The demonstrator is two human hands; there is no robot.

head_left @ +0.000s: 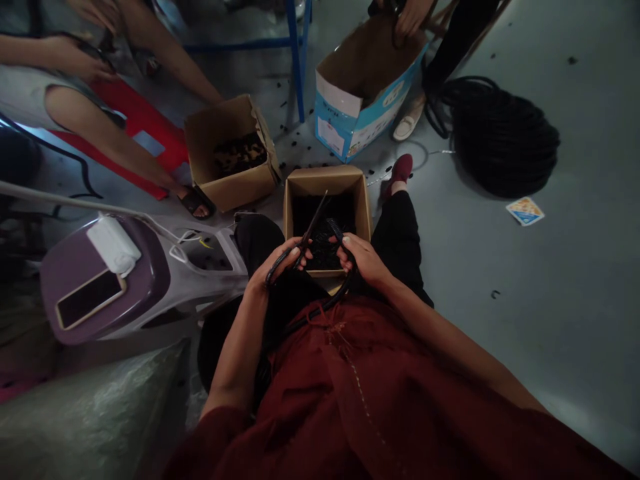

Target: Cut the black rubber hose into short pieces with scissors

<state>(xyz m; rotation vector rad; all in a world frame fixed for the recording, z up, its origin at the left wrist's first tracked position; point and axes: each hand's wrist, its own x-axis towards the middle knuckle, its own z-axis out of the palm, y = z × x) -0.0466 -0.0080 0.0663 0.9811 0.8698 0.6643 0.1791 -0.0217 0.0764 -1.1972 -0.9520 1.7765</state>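
Observation:
My left hand (285,262) is closed on the handles of dark scissors (316,217), whose blades point up and away over an open cardboard box (327,175). Close to the right of the blades, my right hand (364,257) grips a black cable (336,231) near its end. The cable runs down from that hand and across my lap. Inside the box, between my legs, lie many dark pieces (325,250); their exact shape is hard to make out.
Another cardboard box (233,190) stands front left, beside a person's sandalled foot. Beyond is a blue-white box (345,127) with a person's hand over it. A cable coil (505,137) lies right. At left, a purple stool (150,257) holds a phone (91,298).

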